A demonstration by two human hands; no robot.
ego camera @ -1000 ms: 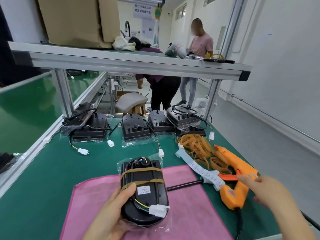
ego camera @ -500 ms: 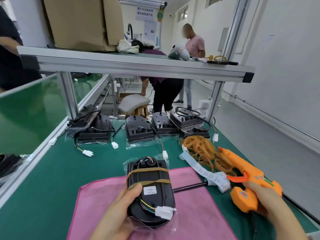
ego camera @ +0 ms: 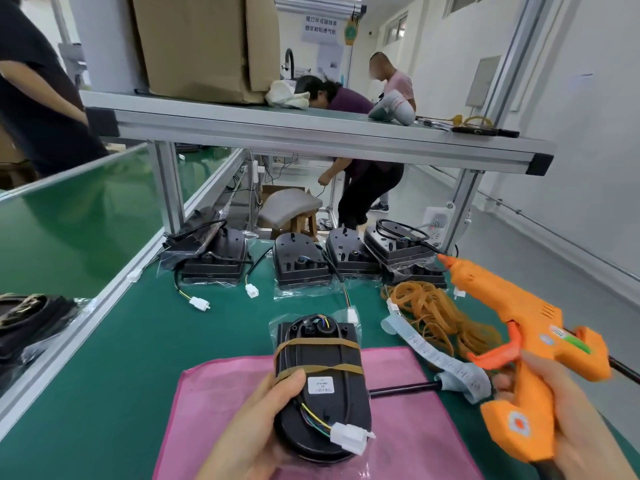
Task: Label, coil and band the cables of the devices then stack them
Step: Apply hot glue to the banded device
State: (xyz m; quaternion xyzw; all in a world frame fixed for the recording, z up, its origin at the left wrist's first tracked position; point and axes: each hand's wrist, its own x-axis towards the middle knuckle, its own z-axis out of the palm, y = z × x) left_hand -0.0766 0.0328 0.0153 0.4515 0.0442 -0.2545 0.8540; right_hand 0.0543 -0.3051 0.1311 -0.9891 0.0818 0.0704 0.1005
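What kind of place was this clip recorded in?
Probably a factory assembly line: a long green-matted workbench with an aluminium-framed shelf, identical black devices lined up beside a rubber band pile.

We note right grip [ego camera: 581,427], open and reaching toward 9 o'clock one second back, now curled round handle of orange glue gun [ego camera: 519,317]. Gun lay flat on worktop [ego camera: 138,341] at 3 o'clock of rubber bands [ego camera: 433,313]. Now we see it raised off worktop, held upright, nozzle tipped toward 11 o'clock.
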